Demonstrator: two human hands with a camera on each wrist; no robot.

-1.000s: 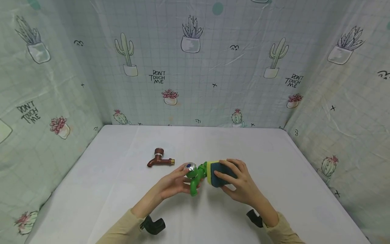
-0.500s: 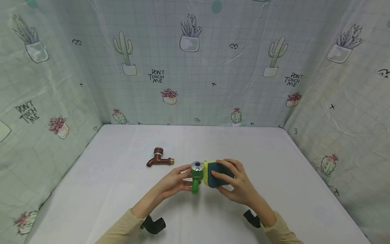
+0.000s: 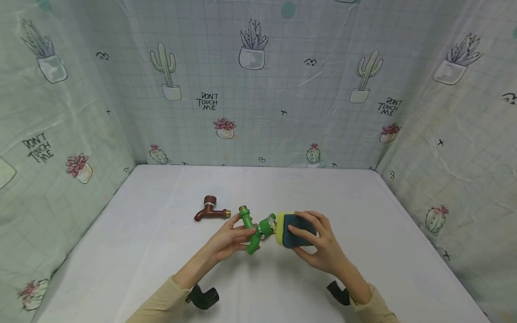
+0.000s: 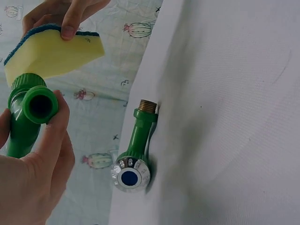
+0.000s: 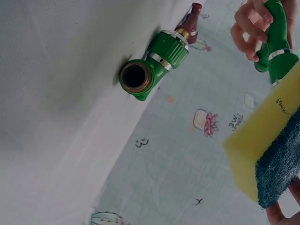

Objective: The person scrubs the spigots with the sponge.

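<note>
Two taps are in view: one brown tap (image 3: 212, 209) lying on the white counter (image 3: 161, 251) at about ten o'clock from the hands, and one green tap (image 3: 254, 229) held above the counter near its middle. There is one sponge (image 3: 292, 229), yellow with a dark blue scouring face. Two black wrist mounts show at the lower edge, one under each sleeve.

The left hand (image 3: 228, 240) has its grip closed round the green tap: fingers and thumb curl about the green body, and in the left wrist view the thumb (image 4: 51, 136) lies alongside the open green end (image 4: 40, 105). The tap's brass-tipped spout points to about eleven o'clock, and its other end points to three o'clock, into the sponge.

The right hand (image 3: 319, 244) has its grip partly closed on the sponge, fingers spread over the blue face and thumb beneath. The sponge's yellow side touches the green tap's end. It sits at three o'clock from the tap, just beside the left hand's fingertips.

The brown tap lies apart from both hands, its brass end pointing to three o'clock, near the green tap's spout.
</note>
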